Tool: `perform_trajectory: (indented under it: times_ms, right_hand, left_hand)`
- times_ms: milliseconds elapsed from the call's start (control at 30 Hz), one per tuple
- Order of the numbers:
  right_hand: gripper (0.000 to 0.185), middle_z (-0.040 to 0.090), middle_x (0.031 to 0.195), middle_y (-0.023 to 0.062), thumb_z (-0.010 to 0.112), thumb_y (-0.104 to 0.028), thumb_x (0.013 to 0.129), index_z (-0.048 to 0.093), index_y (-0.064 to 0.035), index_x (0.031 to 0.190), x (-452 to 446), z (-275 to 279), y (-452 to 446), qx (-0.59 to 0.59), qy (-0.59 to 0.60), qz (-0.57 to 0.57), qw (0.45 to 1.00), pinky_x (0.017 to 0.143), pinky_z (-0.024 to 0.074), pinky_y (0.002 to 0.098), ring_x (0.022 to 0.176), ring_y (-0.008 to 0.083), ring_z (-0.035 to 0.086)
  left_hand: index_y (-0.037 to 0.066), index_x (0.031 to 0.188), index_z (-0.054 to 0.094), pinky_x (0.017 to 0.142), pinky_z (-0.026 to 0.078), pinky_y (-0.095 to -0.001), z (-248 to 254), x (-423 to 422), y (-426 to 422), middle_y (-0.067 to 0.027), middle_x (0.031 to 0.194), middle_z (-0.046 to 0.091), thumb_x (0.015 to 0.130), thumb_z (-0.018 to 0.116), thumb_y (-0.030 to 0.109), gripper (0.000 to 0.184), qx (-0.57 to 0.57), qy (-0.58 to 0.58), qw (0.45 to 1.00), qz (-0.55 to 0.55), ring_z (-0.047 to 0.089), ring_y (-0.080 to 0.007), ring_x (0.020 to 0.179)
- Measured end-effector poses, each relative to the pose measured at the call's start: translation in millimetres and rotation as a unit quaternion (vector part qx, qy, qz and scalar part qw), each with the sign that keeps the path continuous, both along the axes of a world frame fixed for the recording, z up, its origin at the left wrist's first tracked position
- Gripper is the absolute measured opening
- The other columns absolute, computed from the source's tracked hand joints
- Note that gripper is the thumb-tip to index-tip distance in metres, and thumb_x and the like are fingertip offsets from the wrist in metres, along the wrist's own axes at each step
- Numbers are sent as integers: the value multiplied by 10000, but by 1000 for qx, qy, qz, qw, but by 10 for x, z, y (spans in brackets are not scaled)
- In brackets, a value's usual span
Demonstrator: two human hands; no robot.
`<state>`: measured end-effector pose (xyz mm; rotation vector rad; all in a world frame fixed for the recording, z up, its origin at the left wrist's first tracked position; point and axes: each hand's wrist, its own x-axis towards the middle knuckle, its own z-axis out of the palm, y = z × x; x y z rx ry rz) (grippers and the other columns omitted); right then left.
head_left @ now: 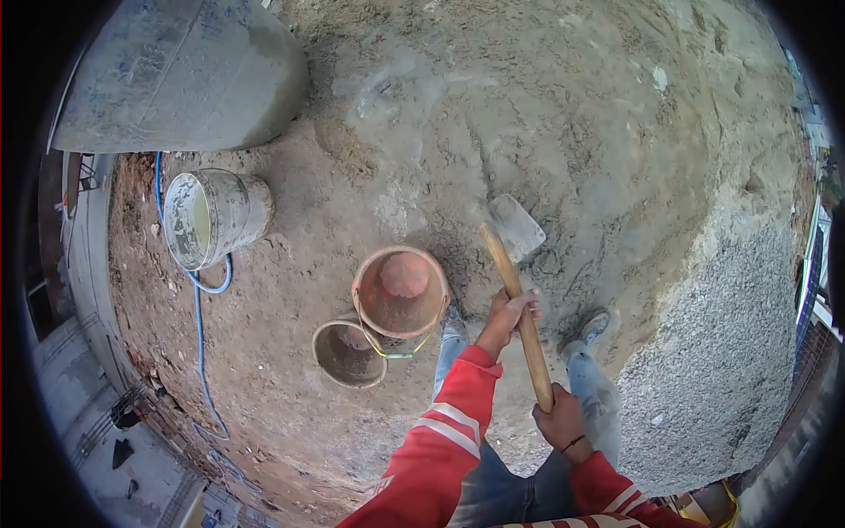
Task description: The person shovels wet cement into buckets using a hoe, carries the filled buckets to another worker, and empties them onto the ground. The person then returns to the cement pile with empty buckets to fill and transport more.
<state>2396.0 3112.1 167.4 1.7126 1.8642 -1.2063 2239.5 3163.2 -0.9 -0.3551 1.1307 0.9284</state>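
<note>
"What do we have in our hands?"

"We have a hoe (532, 350), held with both hands. Our left hand (510, 319) is the farther one, its fingers clamped around the wooden handle partway along. Our right hand (561, 422) is nearer to us, fingers clamped around the handle close to its near end."

"Where is the blade?"

"The blade (519, 227) lies at the far end, just to the right of the handle's tip, over the wet grey mix (581, 123). We can't tell whether it touches the surface or sits a little above it."

"And around us?"

"Our shoes show on both sides of the handle; the right shoe (591, 326) is smeared grey. Left of our feet stands a reddish bucket (396, 319), its yellow bail hanging on the near side. A smaller bucket (334, 370) is just nearer and to its left; we can't tell whether they touch."

"Farther left?"

"We see a white bucket (245, 211) with pale liquid inside, and a blue hose (201, 352) running past it towards us. A big grey drum (185, 79) fills the far left, and gravel (713, 361) spreads on the right."
</note>
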Motion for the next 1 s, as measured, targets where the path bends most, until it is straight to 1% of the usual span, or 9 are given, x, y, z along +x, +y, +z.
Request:
perform_trajectory:
  times_ms: [33,100,267,433,533,600,700,800,1000]
  right_hand:
    - [224,592,646,230,662,-124,704,524,-12,841,-104,-141,266,6,11,19,1000,599,491,505,633,441,599]
    - [280,587,631,219,677,-128,717,503,-37,917,-308,-624,802,78,26,90,993,589,494,511,644,433,612]
    - [286,648,740,244,617,-57,760,508,-18,1021,-1257,-1959,2232,143,72,215,963,662,503,511,750,421,654]
    - [259,679,804,214,574,-30,768,590,13,1023,-1203,-2893,2549,152,108,206,961,744,518,449,822,366,674]
    - [181,685,836,200,553,-45,798,630,2,955,-756,-2874,2480,114,114,230,960,749,524,417,829,326,685]
    - [149,691,845,190,534,-54,817,650,-6,897,-475,-2676,2332,77,99,258,958,743,533,402,818,307,691]
    - [161,690,824,193,518,-44,821,637,7,917,-112,-2409,2114,59,83,295,950,730,538,399,804,312,693]
    - [215,672,793,232,524,3,774,568,27,983,236,-2235,1815,-15,58,290,955,732,524,442,773,360,678]
    - [314,653,730,205,665,-118,731,513,-22,988,1056,-1449,1351,-89,-10,300,950,680,527,476,734,389,665]
  left_hand:
    - [34,971,490,470,534,-322,-98,-116,345,-62,749,555,838,689,159,270,10,-6,992,125,589,-176,572]
    - [32,913,486,423,495,-309,-345,-530,912,-42,674,505,846,637,91,175,59,75,973,210,530,-148,512]
    - [14,881,490,407,454,-311,-1321,-1538,1965,-59,624,493,899,548,66,80,115,280,932,199,497,-161,480]
    - [60,934,485,416,419,-264,-2196,-1556,2173,-5,608,418,963,480,135,80,-36,292,944,152,415,-115,475]
    - [44,913,481,428,437,-302,-2444,-1079,1786,-48,630,461,986,472,198,171,-48,254,942,215,446,-158,474]
    - [39,951,478,424,439,-309,-2331,-725,1518,-53,623,457,965,496,188,150,-80,184,947,252,447,-163,473]
    - [31,935,495,415,439,-307,-2295,-245,1086,-66,622,479,924,531,191,165,-115,183,943,252,469,-167,470]
    - [91,840,462,413,397,-258,-1925,227,855,-9,612,409,926,540,187,151,-158,173,938,255,406,-96,473]
    - [55,831,469,399,417,-280,-1218,1275,308,-38,627,478,869,572,111,124,-155,186,933,266,474,-134,459]
